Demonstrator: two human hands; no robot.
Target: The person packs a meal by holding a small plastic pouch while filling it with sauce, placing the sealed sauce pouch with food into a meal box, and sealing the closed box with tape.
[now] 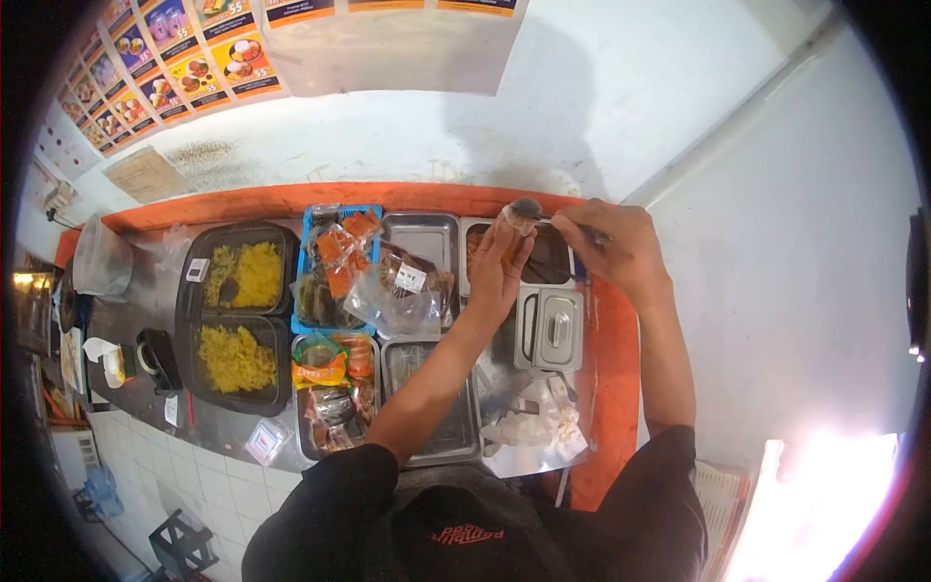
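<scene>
My left hand (499, 260) is closed around a small clear plastic bag (524, 210) with something dark at its top. It is held up over the metal food pans at the back of the counter. To its right, my right hand (621, 247) has its fingers pinched together; a thin dark piece shows by them, but I cannot make out what it is. Beneath the hands sits a metal pan (555, 260) with dark contents, beside a section of reddish food. A lidded metal container (558, 330) stands just in front of these pans.
Black trays (286, 373) of yellow rice lie to the left. A blue basket (308, 281) and a steel tray (303, 438) hold packaged food. Crumpled clear plastic (529, 427) lies at front right. An orange ledge (616, 388) borders the counter by the wall.
</scene>
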